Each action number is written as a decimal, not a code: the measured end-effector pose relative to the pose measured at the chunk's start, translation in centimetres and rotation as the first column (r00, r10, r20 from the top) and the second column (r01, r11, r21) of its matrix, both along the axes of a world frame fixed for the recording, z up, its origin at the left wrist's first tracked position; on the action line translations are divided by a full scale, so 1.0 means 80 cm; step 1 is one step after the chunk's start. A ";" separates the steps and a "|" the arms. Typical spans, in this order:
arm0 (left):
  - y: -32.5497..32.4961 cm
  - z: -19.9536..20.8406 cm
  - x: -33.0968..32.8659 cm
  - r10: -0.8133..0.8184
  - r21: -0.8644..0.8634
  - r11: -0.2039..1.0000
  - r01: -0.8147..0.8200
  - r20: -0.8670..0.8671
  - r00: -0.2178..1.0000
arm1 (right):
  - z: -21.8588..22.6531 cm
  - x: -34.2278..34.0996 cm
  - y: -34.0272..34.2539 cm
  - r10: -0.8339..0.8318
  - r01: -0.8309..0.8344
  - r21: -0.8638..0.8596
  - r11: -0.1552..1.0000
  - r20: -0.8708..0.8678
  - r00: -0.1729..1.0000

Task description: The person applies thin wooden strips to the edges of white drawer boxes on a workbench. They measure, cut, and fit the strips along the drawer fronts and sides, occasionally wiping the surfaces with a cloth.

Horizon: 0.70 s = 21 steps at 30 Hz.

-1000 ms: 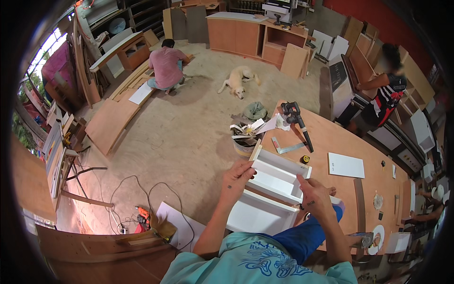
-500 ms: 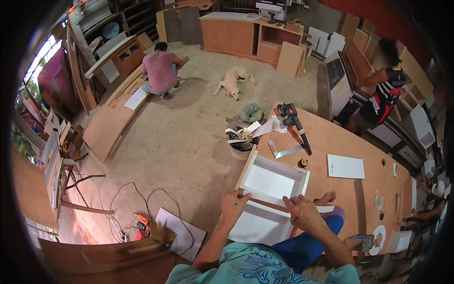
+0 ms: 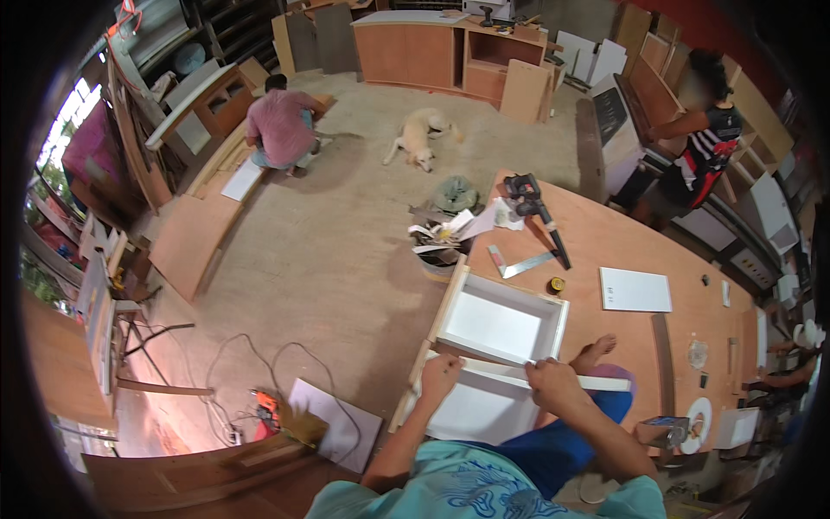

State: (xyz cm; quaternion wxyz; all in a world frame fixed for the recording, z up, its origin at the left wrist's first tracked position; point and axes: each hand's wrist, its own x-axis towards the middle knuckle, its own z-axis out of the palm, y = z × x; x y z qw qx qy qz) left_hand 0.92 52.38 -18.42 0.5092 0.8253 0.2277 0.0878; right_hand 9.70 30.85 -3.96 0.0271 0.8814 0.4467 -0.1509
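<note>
Two shallow box drawers with white insides lie side by side before me: the far drawer (image 3: pixel 488 320) and the near drawer (image 3: pixel 480 408). A narrow white strip (image 3: pixel 603 383) runs across the near drawer close to where the two meet, its right end reaching over my blue-clad leg. Fingers closed, my left hand (image 3: pixel 439 378) grips it at the left corner of the drawers. Farther right, my right hand (image 3: pixel 556 387) pinches the same strip between thumb and fingers. Whether the strip rests on the drawer edge is hidden by my hands.
On the wooden worktop (image 3: pixel 588 233) lie a cordless blower (image 3: pixel 540 216), a try square (image 3: pixel 521 264), a tape measure (image 3: pixel 556 285) and a white panel (image 3: pixel 635 289). Beyond its left edge stands a scrap bucket (image 3: pixel 437 259). A dog (image 3: pixel 424 138) lies on the floor; other people work nearby.
My left hand has shifted slightly down. My right hand has moved a little right along the strip, whose right part now looks straighter and reaches farther right. The whole view has tilted slightly.
</note>
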 end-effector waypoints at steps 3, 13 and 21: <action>0.001 -0.045 -0.003 -0.095 0.219 0.972 0.083 0.042 0.995 | -0.040 0.019 -0.007 -0.045 0.045 0.028 0.999 0.005 0.999; 0.028 -0.089 0.087 -0.121 0.043 0.991 0.128 -0.129 0.984 | -0.165 0.105 0.009 -0.042 0.037 0.128 0.991 0.038 0.998; 0.115 -0.198 0.263 -0.206 0.259 0.944 0.206 -0.027 0.978 | -0.270 0.263 0.079 -0.249 0.274 0.074 0.959 -0.243 0.938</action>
